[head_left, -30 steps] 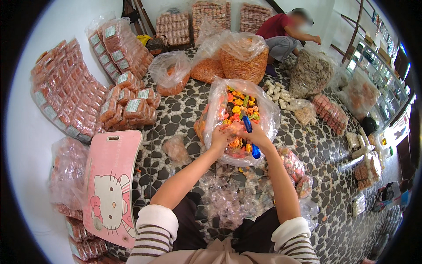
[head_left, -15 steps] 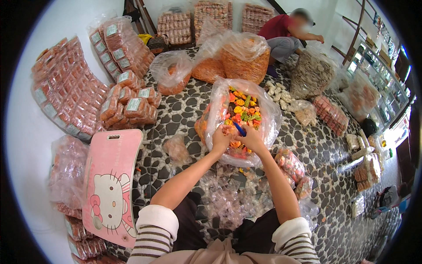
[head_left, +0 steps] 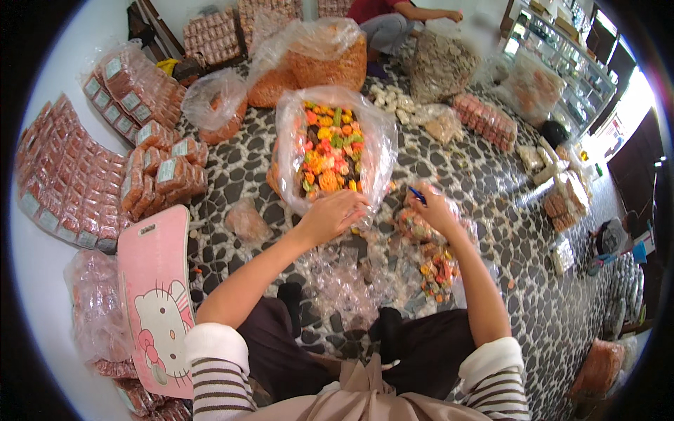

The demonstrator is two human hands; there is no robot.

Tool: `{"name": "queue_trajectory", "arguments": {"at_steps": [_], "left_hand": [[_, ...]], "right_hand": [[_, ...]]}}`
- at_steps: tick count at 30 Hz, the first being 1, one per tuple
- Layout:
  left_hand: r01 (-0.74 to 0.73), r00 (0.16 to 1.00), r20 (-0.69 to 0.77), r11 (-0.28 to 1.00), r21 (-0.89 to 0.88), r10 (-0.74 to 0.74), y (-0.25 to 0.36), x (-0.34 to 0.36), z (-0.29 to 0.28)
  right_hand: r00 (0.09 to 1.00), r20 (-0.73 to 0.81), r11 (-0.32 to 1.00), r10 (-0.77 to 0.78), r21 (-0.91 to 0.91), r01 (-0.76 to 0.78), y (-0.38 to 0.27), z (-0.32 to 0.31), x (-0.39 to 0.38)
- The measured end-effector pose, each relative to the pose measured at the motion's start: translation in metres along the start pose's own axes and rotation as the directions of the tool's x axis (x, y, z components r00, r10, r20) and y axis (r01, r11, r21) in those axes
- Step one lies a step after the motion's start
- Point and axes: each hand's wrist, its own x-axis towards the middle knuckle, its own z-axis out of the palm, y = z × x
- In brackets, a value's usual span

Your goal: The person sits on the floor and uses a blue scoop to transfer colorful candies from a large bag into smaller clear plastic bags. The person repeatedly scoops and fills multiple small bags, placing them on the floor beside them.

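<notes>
A large clear plastic bag (head_left: pixel 382 151) stands in front of me, full of orange, red, yellow and green flower-shaped pieces (head_left: pixel 328 149). My left hand (head_left: pixel 335 215) is over its near edge, fingers stretched toward the right and slightly bent; whether they touch the plastic I cannot tell. My right hand (head_left: pixel 437 212) grips a slim blue tool (head_left: pixel 418 195), pen-like in shape, above smaller filled bags (head_left: pixel 414 223). Another small bag of coloured pieces (head_left: pixel 439 274) lies below that hand. Crumpled clear plastic bags (head_left: pixel 344 281) are on the floor between my knees.
A pink folding table (head_left: pixel 154 245) with a cartoon cat leans at left, beside stacked orange packs (head_left: pixel 77 175). Big orange-filled bags (head_left: pixel 326 59) stand behind. A person (head_left: pixel 386 28) crouches at the back by a greyish-brown bag (head_left: pixel 442 67). A glass cabinet (head_left: pixel 562 70) stands at right.
My hands, close together over the bag before, have parted. The right moved right with the blue tool; the left stays by the bag's near edge. The view has shifted to the right.
</notes>
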Motion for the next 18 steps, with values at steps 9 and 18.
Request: {"name": "queue_trajectory", "arguments": {"at_steps": [9,18], "left_hand": [[-0.179,0.761,0.638,0.907,0.381,-0.117,-0.032,-0.048,0.091],[0.005,0.569,0.758,0.923,0.385,-0.319,-0.053,-0.087,0.151]], "right_hand": [[0.697,0.689,0.874,0.198,-0.446,0.193,0.072,0.024,-0.041],[0.950,0.309,0.996,-0.050,-0.050,0.069,0.090,0.058,-0.044]]}}
